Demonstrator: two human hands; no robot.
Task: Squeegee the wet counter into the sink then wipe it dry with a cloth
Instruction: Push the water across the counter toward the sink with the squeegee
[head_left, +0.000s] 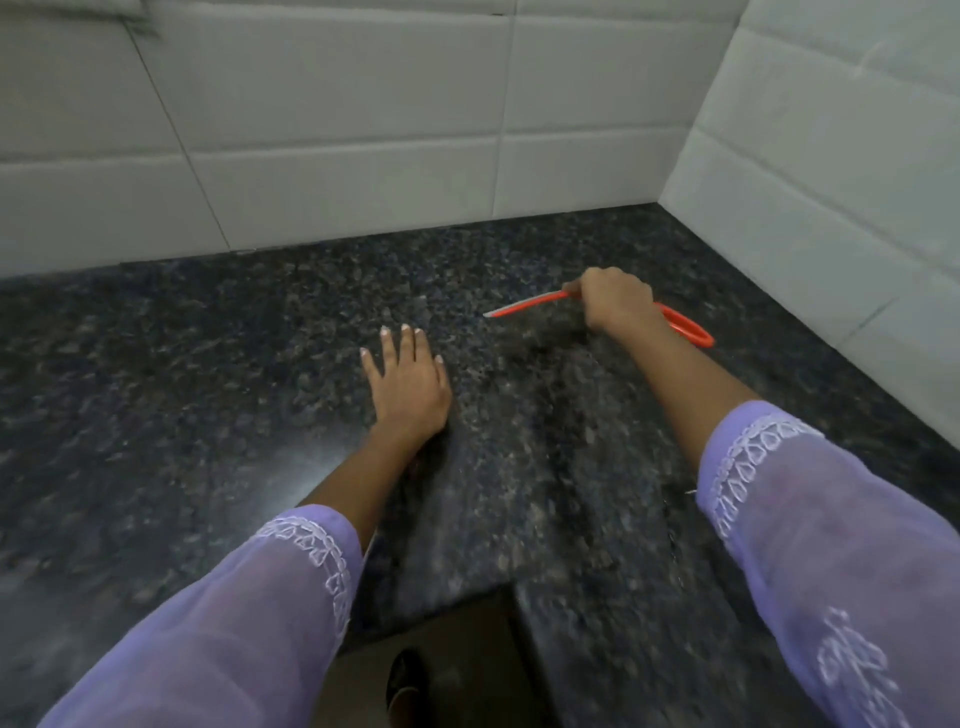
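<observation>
An orange squeegee (527, 304) lies low on the dark speckled granite counter (208, 364), near the corner where two tiled walls meet. My right hand (613, 299) grips it around the middle; its blade end points left and its looped orange handle (685, 325) sticks out to the right behind my wrist. My left hand (408, 376) rests flat on the counter to the left of the squeegee, fingers spread and straight, holding nothing. No sink and no cloth are in view.
White tiled walls (337, 130) close off the counter at the back and on the right (831, 182). The counter's front edge forms an inner corner (511, 584) near me, with floor and a dark shoe (405, 680) below it.
</observation>
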